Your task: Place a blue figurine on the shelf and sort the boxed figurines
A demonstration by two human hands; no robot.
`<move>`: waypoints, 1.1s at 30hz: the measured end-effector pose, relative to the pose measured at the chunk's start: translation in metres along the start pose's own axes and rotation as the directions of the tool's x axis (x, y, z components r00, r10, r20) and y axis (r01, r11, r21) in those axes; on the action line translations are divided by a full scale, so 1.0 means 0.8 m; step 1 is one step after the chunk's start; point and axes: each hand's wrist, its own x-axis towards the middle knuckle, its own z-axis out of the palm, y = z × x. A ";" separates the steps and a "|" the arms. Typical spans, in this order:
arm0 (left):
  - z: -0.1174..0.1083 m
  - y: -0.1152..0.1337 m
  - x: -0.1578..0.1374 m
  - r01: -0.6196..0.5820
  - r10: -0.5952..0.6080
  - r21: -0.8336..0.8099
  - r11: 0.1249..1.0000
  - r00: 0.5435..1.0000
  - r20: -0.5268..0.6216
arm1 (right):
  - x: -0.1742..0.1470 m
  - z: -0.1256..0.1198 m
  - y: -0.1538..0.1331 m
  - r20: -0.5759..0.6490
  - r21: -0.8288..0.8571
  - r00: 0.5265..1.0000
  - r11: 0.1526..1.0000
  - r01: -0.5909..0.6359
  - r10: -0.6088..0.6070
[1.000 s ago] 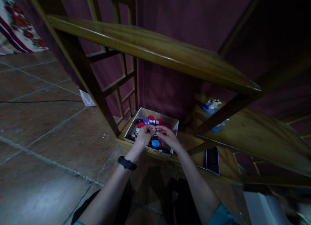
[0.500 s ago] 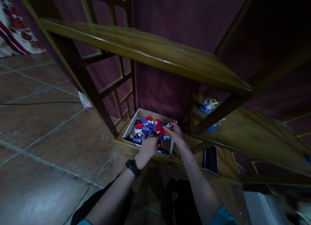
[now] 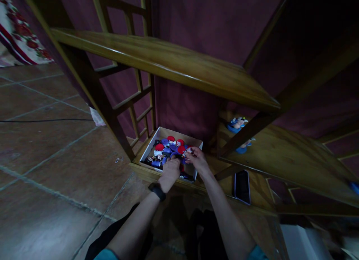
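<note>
A white open box point(image 3: 152, 141) sits on the lowest wooden shelf and holds several small red and blue toy figures point(image 3: 167, 147). My left hand point(image 3: 170, 171), with a black band on its wrist, reaches over the box's near edge, fingers down among the figures. My right hand point(image 3: 197, 161) is at the box's right side and pinches a small figure at its fingertips. What the left fingers grip is hidden.
A wooden shelf board point(image 3: 174, 65) juts out above the box. A phone point(image 3: 242, 186) lies on the low shelf to the right. Blue figures point(image 3: 237, 124) stand on the shelf further right. Tiled floor point(image 3: 50, 147) spreads to the left.
Both hands were together over the box's middle. The left hand has dropped to the near edge among the figures, and the right has shifted to the right side.
</note>
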 end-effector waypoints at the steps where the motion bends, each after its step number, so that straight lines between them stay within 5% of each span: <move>1: -0.008 0.002 0.004 0.022 -0.022 -0.014 1.000 0.999 0.033 | -0.001 -0.001 -0.002 -0.015 0.004 1.000 1.000 0.001 -0.001; 5: -0.041 0.022 0.016 0.290 -0.199 -0.374 0.881 0.944 0.262 | -0.004 -0.001 -0.011 -0.050 0.079 0.999 0.997 0.021 -0.017; 7: -0.053 0.035 0.016 0.419 -0.177 -0.547 0.725 0.880 0.440 | -0.005 0.001 -0.015 -0.032 0.118 0.999 0.993 0.032 -0.028; 9: -0.059 0.046 0.013 0.453 -0.115 -0.639 0.622 0.860 0.497 | -0.005 0.004 -0.018 -0.012 0.132 0.999 0.990 0.046 -0.045; 15: -0.057 0.049 0.011 0.422 -0.048 -0.747 0.514 0.883 0.467 | -0.001 0.011 -0.017 -0.040 0.063 0.996 0.994 0.084 -0.082; 22: -0.049 0.036 0.015 0.424 -0.105 -0.764 0.486 0.897 0.430 | -0.001 0.015 -0.011 -0.054 -0.227 0.977 0.955 0.189 -0.206; 33: -0.034 0.042 0.012 0.369 -0.124 -0.787 0.494 0.926 0.356 | 0.002 0.012 -0.005 -0.080 -0.300 0.970 0.933 0.198 -0.231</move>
